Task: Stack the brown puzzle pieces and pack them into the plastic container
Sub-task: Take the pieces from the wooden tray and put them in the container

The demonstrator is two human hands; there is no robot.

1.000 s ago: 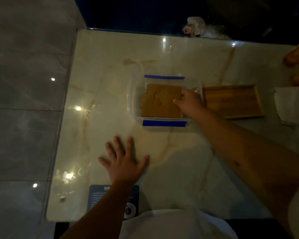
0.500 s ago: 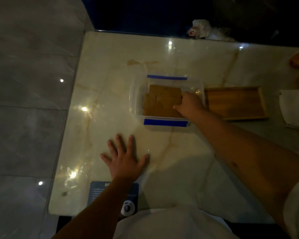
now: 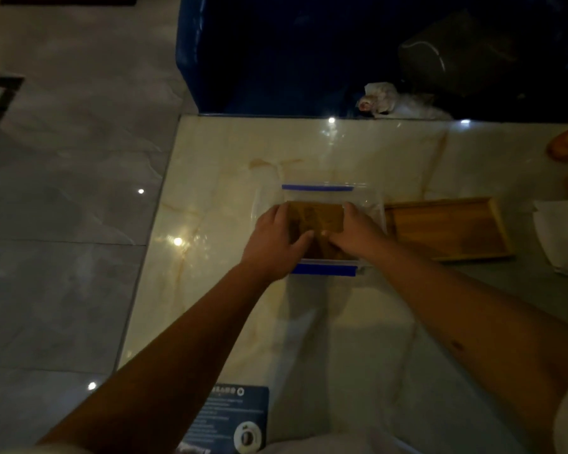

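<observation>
Both hands are down inside the clear plastic container [image 3: 368, 199]: my left hand [image 3: 276, 239] cups the left edge of the brown puzzle pieces [image 3: 315, 215], my right hand [image 3: 354, 235] presses the right edge, thumbs nearly meeting over the near side. I'm gripping the stack from both sides, I think to square it so it sits flat between the blue-edged walls. Just right of the container lies the empty wooden tray [image 3: 446, 229] on the marble table [image 3: 217, 178].
</observation>
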